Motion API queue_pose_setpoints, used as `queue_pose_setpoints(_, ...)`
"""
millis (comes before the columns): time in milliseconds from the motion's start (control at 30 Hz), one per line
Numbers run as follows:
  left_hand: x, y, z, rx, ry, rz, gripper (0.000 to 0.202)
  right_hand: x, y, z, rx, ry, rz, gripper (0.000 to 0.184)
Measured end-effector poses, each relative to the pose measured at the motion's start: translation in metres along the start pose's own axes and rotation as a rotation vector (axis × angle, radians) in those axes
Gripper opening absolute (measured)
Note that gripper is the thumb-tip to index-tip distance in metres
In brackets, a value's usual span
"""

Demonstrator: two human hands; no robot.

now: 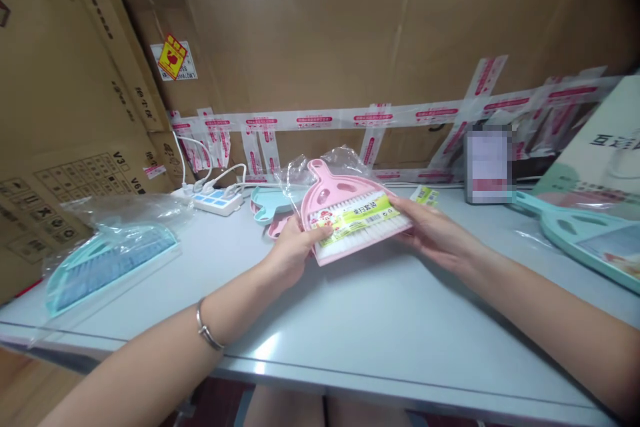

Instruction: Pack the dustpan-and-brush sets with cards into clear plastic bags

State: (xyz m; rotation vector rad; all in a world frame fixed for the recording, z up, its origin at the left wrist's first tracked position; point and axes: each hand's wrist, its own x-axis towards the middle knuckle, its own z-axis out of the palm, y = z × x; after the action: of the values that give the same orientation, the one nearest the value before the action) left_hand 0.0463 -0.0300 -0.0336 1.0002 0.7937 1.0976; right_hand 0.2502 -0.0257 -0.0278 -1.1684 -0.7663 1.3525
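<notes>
Between my two hands is a pink dustpan and brush set (327, 195), tilted above the table, with white bristles toward me and a yellow-green printed label (357, 221) across them. My left hand (291, 250) grips its left edge, thumb on the label's end. On the right edge, my right hand (433, 230) is closed with its fingers partly behind the set. Clear plastic film (345, 159) shows around the pink handle. Behind my left hand lie a light blue dustpan piece (275, 203) and a pink piece (277, 227), partly covered.
A bagged turquoise dustpan set (117, 267) lies at left, another turquoise dustpan (575, 227) at right. A white power strip (217, 200) with cables, a partly blurred phone (485, 167) and a small label card (425, 195) stand or lie farther back. Large cardboard boxes (320, 33) wall off the grey table (360, 327).
</notes>
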Motion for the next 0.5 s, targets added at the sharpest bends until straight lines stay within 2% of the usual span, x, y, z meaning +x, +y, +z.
queue_pose_setpoints(100,0.000,-0.001,-0.001,0.030,-0.021,-0.025,0.049,0.005,0.002,-0.007,-0.171,-0.028,-0.019,0.019)
queue_pose_setpoints(200,-0.002,0.000,-0.001,0.052,-0.025,-0.057,0.049,0.006,0.003,-0.007,-0.298,0.101,-0.081,0.034)
queue_pose_setpoints(267,-0.004,0.002,-0.001,0.060,-0.020,-0.060,0.048,0.004,0.002,-0.006,-0.264,0.150,-0.108,0.044)
queue_pose_setpoints(300,-0.005,0.003,0.000,0.059,-0.017,-0.059,0.046,0.002,0.000,-0.005,-0.233,0.123,-0.101,0.042)
queue_pose_setpoints(433,-0.005,0.008,0.001,0.042,0.021,-0.079,0.037,-0.003,-0.003,-0.001,-0.128,-0.118,0.037,0.015)
queue_pose_setpoints(500,-0.004,0.009,0.001,0.037,0.046,-0.097,0.031,-0.003,-0.001,0.000,-0.099,-0.135,0.078,0.013)
